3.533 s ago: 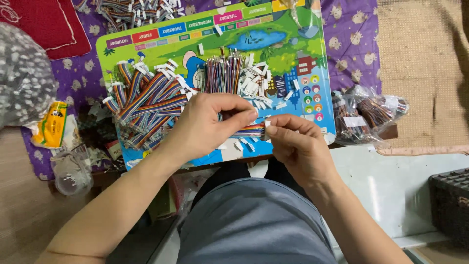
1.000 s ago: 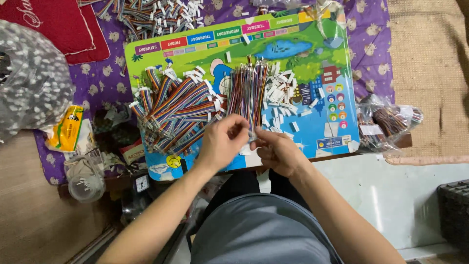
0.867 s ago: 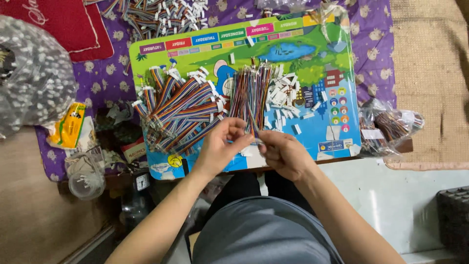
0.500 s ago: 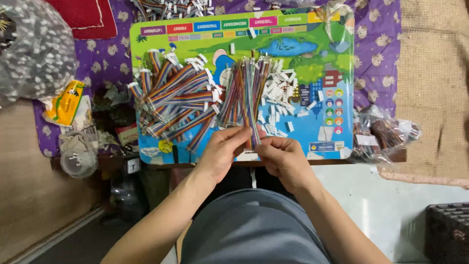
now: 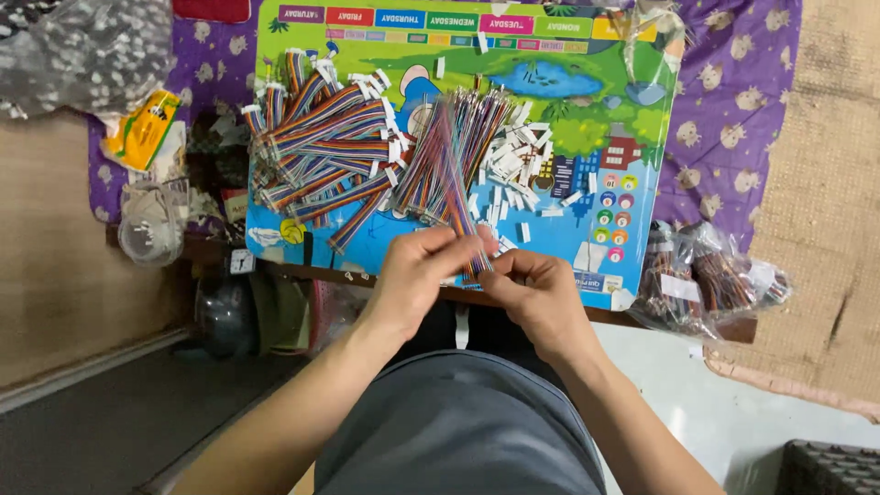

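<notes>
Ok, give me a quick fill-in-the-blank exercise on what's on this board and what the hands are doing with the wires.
1. Both the left hand and the right hand pinch the near end of one strip of ____ wires.
2. The wires lie on a colourful picture board set on a ____ patterned cloth.
3. The small loose connector housings scattered on the board are ____.
4. Right of the board lies a clear ____ of more wires.

Missing words: multicoloured; purple; white; plastic bag

Purple patterned cloth [image 5: 733, 101] covers the far desk [image 5: 669, 323]; woven tan matting [image 5: 830, 202] lies right, a pale floor [image 5: 678, 385] near, darker floor [image 5: 110, 431] left.
</notes>
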